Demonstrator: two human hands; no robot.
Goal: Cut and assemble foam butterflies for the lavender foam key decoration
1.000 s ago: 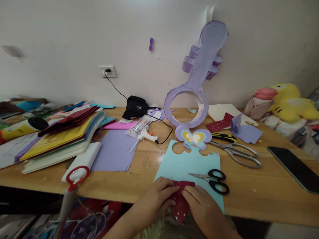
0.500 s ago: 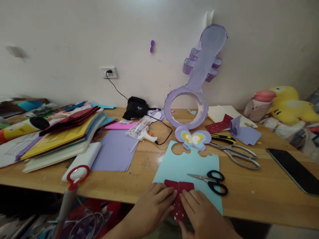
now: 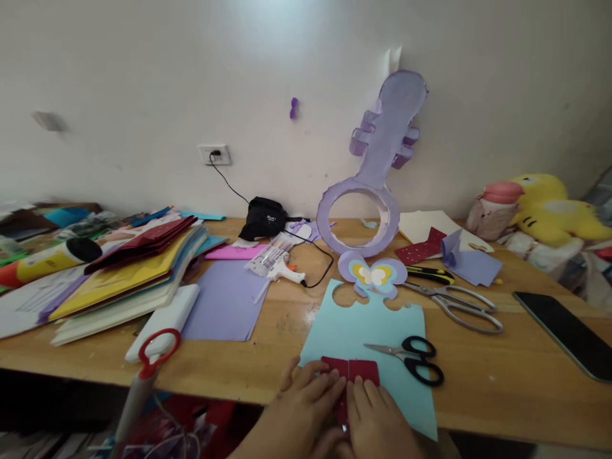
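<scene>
A piece of dark red paper (image 3: 364, 370), dotted with small white specks lower down, is at the table's front edge, its two upper flaps meeting at a middle seam. My left hand (image 3: 308, 398) lies over its left half, fingers pressed together on the paper. Over the right half my right hand (image 3: 375, 411) grips it in the same way. My hands cover most of the paper's lower part. Beneath it spreads a light blue sheet (image 3: 349, 325) with rounded cutouts along its top. Black-handled scissors (image 3: 406, 357) rest on that sheet, right of my hands.
Behind the sheet lies a paper butterfly (image 3: 373, 274), with a purple ring-shaped paper piece (image 3: 327, 223) standing against the wall. Metal scissors (image 3: 459, 303), a utility knife (image 3: 433, 275) and a phone (image 3: 564, 331) are rightward. A glue gun (image 3: 284, 271) and paper stack (image 3: 129, 274) are leftward.
The view has tilted up a little, so everything sits lower. My hands have moved closer together over the dark red paper, covering more of its speckled part.
</scene>
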